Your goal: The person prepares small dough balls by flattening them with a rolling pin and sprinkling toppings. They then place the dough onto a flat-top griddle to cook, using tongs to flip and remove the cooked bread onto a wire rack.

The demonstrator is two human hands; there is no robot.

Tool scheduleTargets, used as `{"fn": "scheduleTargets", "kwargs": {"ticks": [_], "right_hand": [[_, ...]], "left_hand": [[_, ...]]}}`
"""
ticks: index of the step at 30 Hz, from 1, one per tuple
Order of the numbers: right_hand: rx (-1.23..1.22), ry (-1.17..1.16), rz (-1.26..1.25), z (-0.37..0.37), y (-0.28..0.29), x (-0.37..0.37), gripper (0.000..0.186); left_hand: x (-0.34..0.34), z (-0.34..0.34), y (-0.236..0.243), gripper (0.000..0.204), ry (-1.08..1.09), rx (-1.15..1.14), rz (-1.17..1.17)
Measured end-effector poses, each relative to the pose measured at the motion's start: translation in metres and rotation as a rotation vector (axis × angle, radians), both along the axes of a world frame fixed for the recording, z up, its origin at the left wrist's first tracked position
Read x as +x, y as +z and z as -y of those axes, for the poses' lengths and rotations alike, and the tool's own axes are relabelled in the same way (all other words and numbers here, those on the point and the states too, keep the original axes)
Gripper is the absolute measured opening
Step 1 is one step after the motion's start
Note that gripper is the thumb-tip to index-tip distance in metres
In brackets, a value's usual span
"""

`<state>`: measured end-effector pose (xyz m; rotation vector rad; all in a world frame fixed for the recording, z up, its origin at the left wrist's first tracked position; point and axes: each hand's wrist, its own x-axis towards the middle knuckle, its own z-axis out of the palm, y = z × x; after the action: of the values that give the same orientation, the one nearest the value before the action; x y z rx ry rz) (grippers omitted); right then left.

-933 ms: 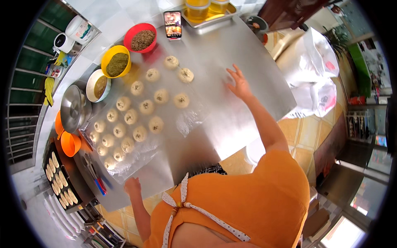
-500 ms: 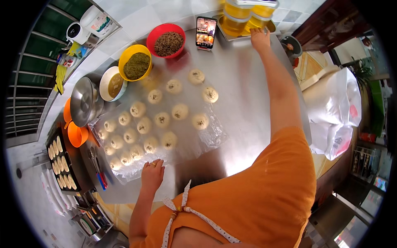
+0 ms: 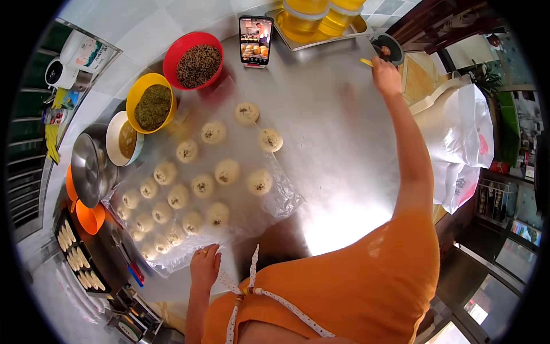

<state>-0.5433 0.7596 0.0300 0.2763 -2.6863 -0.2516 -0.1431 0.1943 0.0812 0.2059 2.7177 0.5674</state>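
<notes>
Bare steel tabletop (image 3: pixel 338 143) right of the dough rounds (image 3: pixel 227 171); bowls (image 3: pixel 152 103) crowding the left rim.

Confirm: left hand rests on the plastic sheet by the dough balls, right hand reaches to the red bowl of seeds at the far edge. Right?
Not quite. The left hand is at the plastic sheet near the dough balls, but the right hand reaches to a small dark dish at the table's far right corner, holding a thin yellow tool. The red bowl sits far left of it. Head view shows this.
</notes>
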Motion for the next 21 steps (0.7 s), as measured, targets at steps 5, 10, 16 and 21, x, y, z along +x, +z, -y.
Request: {"fn": "scheduleTargets", "kwargs": {"ticks": [5, 10, 16, 21], "right_hand": [[0.012, -0.220, 0.257, -0.003, -0.023, -0.034, 0.010], [-0.078, 0.184, 0.321, 0.099, -0.035, 0.061, 0.011], [-0.307, 0.371, 0.517, 0.151, 0.007, 0.218, 0.002], [-0.628, -0.189, 0.286, 0.018, 0.010, 0.179, 0.028]], "left_hand": [[0.003, 0.009, 0.005, 0.021, 0.021, -0.027, 0.016], [0.011, 0.011, 0.006, 0.022, 0.078, -0.057, 0.024], [0.013, -0.001, 0.005, 0.021, 0.041, -0.026, 0.053], [0.018, 0.001, 0.003, 0.022, 0.031, -0.025, 0.054]]}}
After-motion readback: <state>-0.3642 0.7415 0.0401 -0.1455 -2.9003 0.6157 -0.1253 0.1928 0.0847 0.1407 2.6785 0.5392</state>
